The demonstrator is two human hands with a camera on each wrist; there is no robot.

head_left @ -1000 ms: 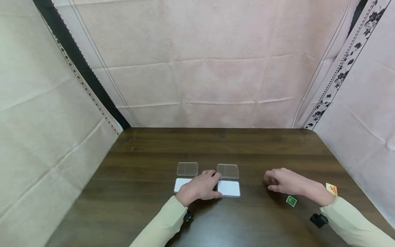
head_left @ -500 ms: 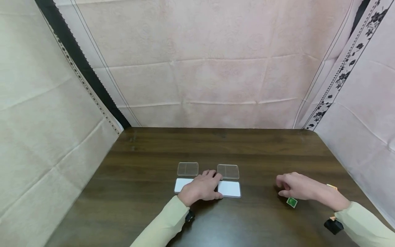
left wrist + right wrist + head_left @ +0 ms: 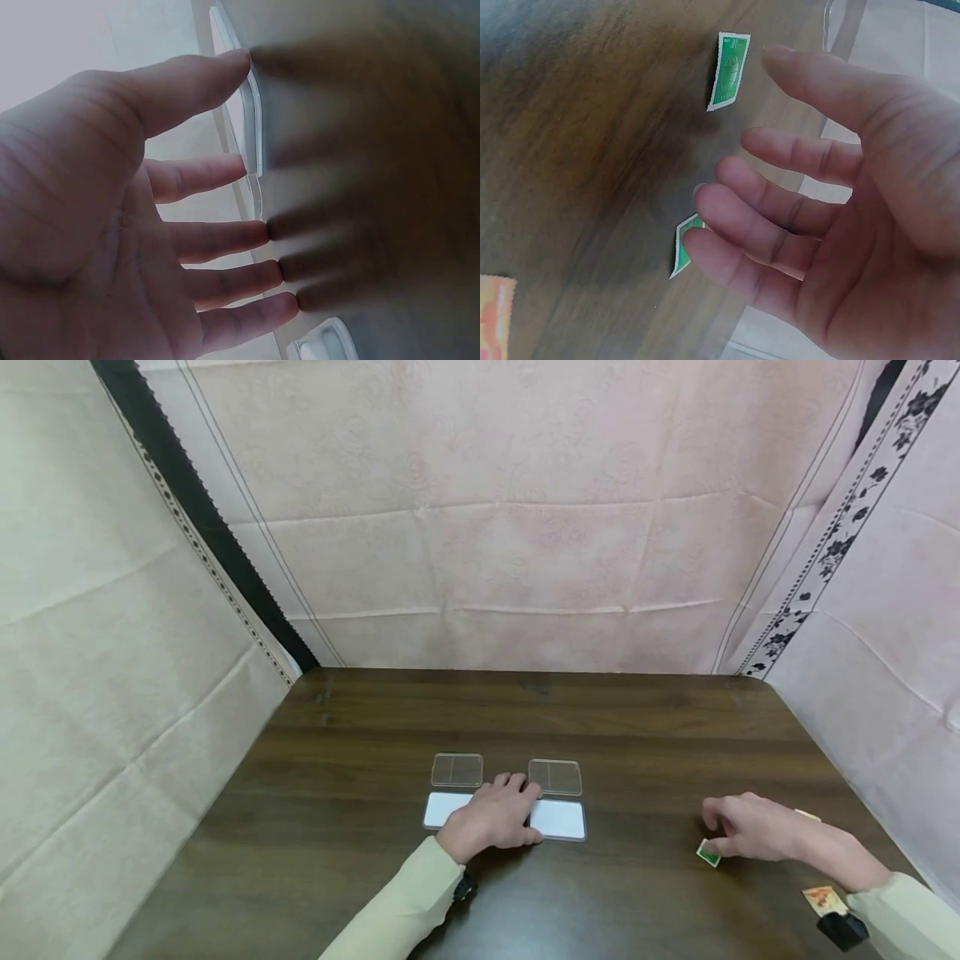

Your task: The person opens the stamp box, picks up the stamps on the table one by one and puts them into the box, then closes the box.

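Observation:
In the head view my left hand [image 3: 491, 817] lies over the gap between two white rectangular plates [image 3: 558, 820], covering part of the left one. Its fingers are straight, the tips on the table, and the thumb is at the right plate's edge in the left wrist view. My right hand [image 3: 757, 828] hovers with loosely bent fingers by a green stamp [image 3: 707, 855] with a white perforated edge. In the right wrist view, the green stamp [image 3: 730, 71] lies near the thumb tip. A second green stamp [image 3: 684, 247] shows partly behind the fingertips. Nothing is between thumb and fingers.
Two clear rectangular cases [image 3: 555, 777] lie just behind the white plates. An orange stamp [image 3: 823, 900] lies by the right wrist's black camera [image 3: 843, 930]. A pale stamp edge [image 3: 807, 814] shows beyond the right forearm. Light cloth [image 3: 525, 552] surrounds the dark wooden table [image 3: 300, 860].
My right hand has moved right and towards me, over to the green stamp, its forearm now covering most of the stamp beyond and uncovering the orange one. My left hand has stayed in place.

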